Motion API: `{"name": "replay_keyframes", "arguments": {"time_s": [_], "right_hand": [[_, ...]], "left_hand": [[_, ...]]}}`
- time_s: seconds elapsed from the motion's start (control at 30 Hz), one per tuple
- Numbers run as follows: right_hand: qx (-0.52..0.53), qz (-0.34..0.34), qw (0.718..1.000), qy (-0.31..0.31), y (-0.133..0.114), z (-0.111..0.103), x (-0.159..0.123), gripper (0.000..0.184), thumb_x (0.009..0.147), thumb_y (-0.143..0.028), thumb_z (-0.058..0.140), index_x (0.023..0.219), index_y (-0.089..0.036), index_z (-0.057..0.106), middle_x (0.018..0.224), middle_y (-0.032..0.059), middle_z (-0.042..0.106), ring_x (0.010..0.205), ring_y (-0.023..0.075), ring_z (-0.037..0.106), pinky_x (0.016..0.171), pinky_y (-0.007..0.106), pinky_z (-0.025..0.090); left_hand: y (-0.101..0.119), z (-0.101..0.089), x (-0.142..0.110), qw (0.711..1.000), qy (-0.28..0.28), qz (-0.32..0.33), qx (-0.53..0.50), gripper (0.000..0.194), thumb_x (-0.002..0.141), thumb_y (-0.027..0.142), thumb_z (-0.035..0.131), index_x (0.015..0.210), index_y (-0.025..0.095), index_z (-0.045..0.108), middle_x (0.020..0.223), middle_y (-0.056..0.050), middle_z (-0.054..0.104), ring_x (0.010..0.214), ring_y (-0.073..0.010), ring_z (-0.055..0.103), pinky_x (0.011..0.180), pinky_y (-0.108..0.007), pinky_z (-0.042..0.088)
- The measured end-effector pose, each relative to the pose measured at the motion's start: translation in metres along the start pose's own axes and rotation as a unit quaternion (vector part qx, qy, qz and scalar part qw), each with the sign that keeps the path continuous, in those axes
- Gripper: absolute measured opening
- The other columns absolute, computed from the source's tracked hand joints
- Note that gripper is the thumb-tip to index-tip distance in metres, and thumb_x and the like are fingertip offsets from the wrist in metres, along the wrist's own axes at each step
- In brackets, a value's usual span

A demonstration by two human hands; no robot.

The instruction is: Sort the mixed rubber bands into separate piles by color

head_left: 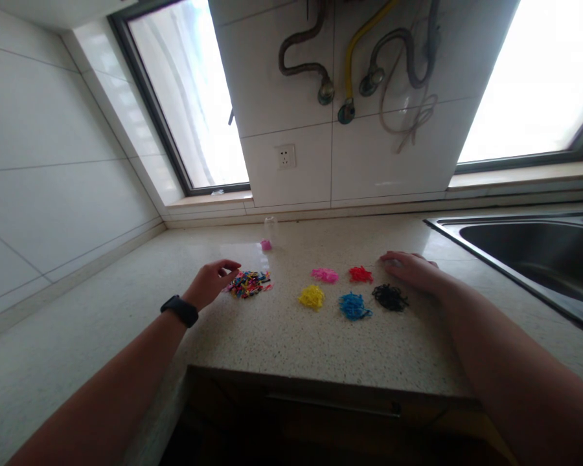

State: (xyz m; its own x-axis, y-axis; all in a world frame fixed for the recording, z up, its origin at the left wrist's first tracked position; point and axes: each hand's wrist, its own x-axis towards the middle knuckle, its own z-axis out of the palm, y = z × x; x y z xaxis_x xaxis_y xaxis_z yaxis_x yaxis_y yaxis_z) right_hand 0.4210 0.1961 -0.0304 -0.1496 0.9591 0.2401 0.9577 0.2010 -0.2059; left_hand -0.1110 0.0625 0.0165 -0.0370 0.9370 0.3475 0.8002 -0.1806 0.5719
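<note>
At the left edge of a mixed-colour pile of small rubber bands [250,285] is my left hand [215,279], with its curved fingers and thumb apart. No band can be made out between them. My right hand [408,266] lies palm down on the counter with its fingers stretched out, just right of a red pile [361,274] and behind a black pile [390,298]. Three more single-colour piles lie between the hands: pink [325,276], yellow [311,297] and blue [354,306].
A clear jar [271,226] stands near the wall, with a small pink object [265,244] in front of it. To the right a steel sink [447,228] is set into the speckled counter [272,336]. Pipes [304,67] and a wall socket [285,156] are on the tiled wall.
</note>
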Motion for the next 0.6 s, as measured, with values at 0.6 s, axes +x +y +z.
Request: {"name": "replay_keyframes", "arguments": {"time_s": [0.6], "right_hand": [[0.001,-0.01,1.0,0.005,-0.007,-0.005,-0.004,0.039,0.086,-0.046,0.047,0.118,-0.037,0.066,0.137,0.0021,0.062,0.129,0.0347,0.052,0.103,0.06,0.039]], "left_hand": [[0.137,0.02,-0.042,0.886,-0.051,-0.037,-0.459,0.029,0.07,0.037,0.084,0.088,0.019,0.072,0.072,-0.001,0.064,0.053,-0.0074,0.046,0.045,-0.02,0.03]]}}
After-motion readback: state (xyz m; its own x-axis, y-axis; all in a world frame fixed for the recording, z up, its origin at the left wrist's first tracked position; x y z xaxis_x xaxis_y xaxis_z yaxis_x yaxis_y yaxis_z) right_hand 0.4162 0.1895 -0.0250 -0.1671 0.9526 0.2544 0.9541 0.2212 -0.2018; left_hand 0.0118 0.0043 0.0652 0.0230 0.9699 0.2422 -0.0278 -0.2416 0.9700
